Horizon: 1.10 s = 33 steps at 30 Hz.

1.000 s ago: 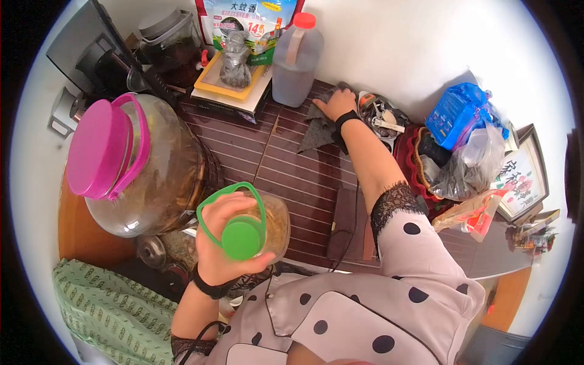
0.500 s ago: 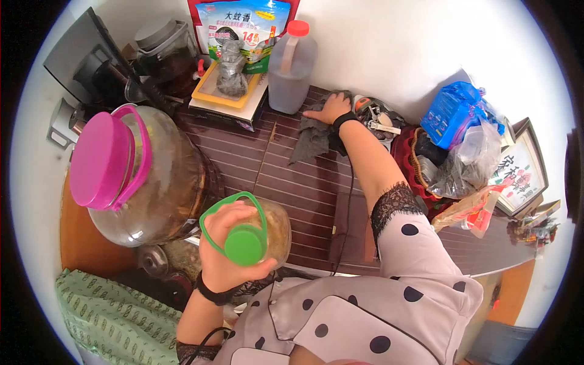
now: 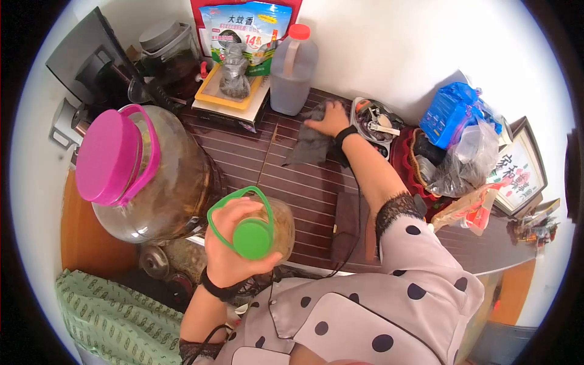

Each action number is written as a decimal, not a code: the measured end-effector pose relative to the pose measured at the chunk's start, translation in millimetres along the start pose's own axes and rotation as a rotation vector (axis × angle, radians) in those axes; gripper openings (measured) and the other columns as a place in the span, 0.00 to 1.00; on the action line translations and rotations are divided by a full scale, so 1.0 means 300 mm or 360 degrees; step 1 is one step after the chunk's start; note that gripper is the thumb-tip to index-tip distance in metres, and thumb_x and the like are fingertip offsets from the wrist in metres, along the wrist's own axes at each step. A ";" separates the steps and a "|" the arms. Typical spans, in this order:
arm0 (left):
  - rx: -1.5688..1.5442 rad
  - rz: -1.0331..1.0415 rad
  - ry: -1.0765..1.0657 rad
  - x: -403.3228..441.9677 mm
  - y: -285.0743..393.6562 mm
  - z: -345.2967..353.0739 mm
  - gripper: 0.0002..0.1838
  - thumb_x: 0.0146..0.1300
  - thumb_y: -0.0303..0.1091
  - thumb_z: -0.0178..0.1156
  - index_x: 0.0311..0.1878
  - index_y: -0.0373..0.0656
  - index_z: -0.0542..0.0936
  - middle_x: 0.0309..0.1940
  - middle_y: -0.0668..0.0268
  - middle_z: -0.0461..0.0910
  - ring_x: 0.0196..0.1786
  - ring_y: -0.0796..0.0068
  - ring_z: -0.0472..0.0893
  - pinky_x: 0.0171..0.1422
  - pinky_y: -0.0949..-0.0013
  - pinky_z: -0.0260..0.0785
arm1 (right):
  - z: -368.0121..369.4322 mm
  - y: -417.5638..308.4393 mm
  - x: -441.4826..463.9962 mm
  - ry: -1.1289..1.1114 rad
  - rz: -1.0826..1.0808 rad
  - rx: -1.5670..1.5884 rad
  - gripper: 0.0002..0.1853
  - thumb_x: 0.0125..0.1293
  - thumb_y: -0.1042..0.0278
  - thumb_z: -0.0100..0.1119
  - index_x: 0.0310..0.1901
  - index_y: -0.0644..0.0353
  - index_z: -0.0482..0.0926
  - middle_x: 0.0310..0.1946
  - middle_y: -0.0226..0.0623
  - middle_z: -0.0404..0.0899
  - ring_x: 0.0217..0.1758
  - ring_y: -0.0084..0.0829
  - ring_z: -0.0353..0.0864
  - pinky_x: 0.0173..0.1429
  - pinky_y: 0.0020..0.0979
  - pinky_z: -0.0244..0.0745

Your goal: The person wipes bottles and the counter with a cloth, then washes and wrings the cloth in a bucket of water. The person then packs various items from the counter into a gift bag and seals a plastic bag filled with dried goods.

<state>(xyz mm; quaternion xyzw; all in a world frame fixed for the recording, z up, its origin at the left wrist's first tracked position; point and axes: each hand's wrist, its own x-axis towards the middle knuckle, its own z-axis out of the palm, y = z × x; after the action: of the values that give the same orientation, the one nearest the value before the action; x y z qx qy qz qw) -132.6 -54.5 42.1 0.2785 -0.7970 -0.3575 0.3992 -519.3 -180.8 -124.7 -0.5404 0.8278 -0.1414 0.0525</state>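
In the head view, my left hand (image 3: 234,246) wraps round a clear jar (image 3: 281,228) with a green screw lid (image 3: 253,238) and a green loop handle. The jar has pale brown contents and is held at the near edge of the dark wooden top (image 3: 307,213). At the back, my right hand (image 3: 331,120) is closed on a dark grey cloth (image 3: 308,148) lying on that surface. Just right of this hand is a metal tray (image 3: 359,115) with nail clippers and other small items. A plastic jug (image 3: 294,76) with a red cap stands to its left.
A big glass jar (image 3: 164,182) with a magenta lid stands at left. Behind it are a dark screen (image 3: 91,61) and boxes under a mosquito-coil bag (image 3: 246,30). A red basket (image 3: 406,161), blue package (image 3: 449,115) and framed picture (image 3: 520,167) stand at right.
My right hand has drawn the grey cloth slightly left and toward me, showing more of the metal tray. The jar in my left hand has barely moved.
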 end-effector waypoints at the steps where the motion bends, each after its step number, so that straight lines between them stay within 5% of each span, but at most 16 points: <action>1: 0.0009 -0.0006 0.0002 0.000 0.000 -0.001 0.38 0.30 0.41 0.78 0.51 0.44 0.76 0.47 0.61 0.77 0.55 0.56 0.75 0.60 0.57 0.67 | -0.005 -0.023 -0.062 -0.0049 -0.0076 -0.0012 0.59 0.42 0.29 0.67 0.63 0.76 0.63 0.62 0.64 0.60 0.68 0.58 0.59 0.70 0.44 0.59; 7: 0.0072 -0.0042 -0.0020 -0.005 -0.002 -0.004 0.39 0.30 0.42 0.78 0.51 0.44 0.76 0.48 0.59 0.76 0.55 0.56 0.75 0.60 0.56 0.66 | 0.015 -0.061 -0.201 -0.0143 -0.0177 -0.0028 0.65 0.40 0.28 0.68 0.67 0.75 0.54 0.65 0.68 0.55 0.70 0.63 0.55 0.73 0.48 0.53; 10: 0.0050 -0.0064 -0.0017 -0.009 -0.007 -0.004 0.39 0.30 0.42 0.78 0.52 0.44 0.76 0.48 0.59 0.76 0.55 0.56 0.74 0.60 0.57 0.66 | -0.018 -0.060 -0.033 -0.0226 0.0143 -0.0061 0.70 0.36 0.25 0.69 0.69 0.73 0.49 0.65 0.66 0.55 0.70 0.59 0.56 0.72 0.47 0.55; 16: 0.0054 -0.0048 0.0003 0.005 -0.010 -0.001 0.39 0.30 0.42 0.78 0.51 0.45 0.76 0.48 0.62 0.78 0.54 0.56 0.75 0.59 0.57 0.67 | 0.013 -0.033 0.121 -0.0231 0.0432 -0.0179 0.64 0.40 0.27 0.66 0.68 0.72 0.53 0.66 0.56 0.59 0.69 0.53 0.59 0.71 0.44 0.58; 21: 0.0066 -0.0020 0.0010 0.005 -0.006 -0.001 0.38 0.29 0.40 0.77 0.50 0.45 0.76 0.47 0.63 0.78 0.53 0.57 0.76 0.58 0.56 0.68 | 0.077 -0.097 -0.032 -0.0170 -0.0231 -0.0289 0.52 0.50 0.39 0.58 0.68 0.74 0.56 0.71 0.59 0.53 0.74 0.54 0.53 0.76 0.42 0.51; 24: 0.0070 -0.0008 0.0011 0.003 -0.006 0.003 0.38 0.29 0.39 0.77 0.51 0.44 0.76 0.48 0.63 0.78 0.54 0.57 0.75 0.59 0.57 0.67 | 0.079 -0.253 -0.225 -0.0202 -0.0756 0.0068 0.48 0.46 0.51 0.66 0.65 0.74 0.60 0.67 0.62 0.59 0.71 0.55 0.57 0.75 0.44 0.51; 28: 0.0107 -0.0052 -0.0037 -0.004 -0.008 0.005 0.39 0.29 0.39 0.77 0.51 0.44 0.75 0.48 0.62 0.77 0.56 0.57 0.74 0.61 0.57 0.66 | 0.123 -0.407 -0.285 -0.0377 -0.1290 0.0102 0.45 0.50 0.50 0.64 0.68 0.66 0.60 0.69 0.52 0.59 0.73 0.52 0.56 0.76 0.45 0.49; 33: 0.0014 -0.0064 -0.0048 -0.011 -0.022 0.001 0.39 0.30 0.41 0.77 0.52 0.43 0.75 0.49 0.61 0.76 0.56 0.58 0.74 0.62 0.56 0.64 | 0.071 -0.337 -0.256 -0.0507 -0.1326 0.0049 0.44 0.53 0.52 0.63 0.70 0.58 0.57 0.73 0.46 0.53 0.76 0.46 0.51 0.76 0.46 0.49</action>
<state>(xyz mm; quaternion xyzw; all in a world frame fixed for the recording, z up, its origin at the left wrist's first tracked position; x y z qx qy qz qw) -130.2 -56.0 35.1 0.2907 -0.7987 -0.3662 0.3788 -393.7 -152.9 -120.8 -0.8420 0.5189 -0.0777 0.1259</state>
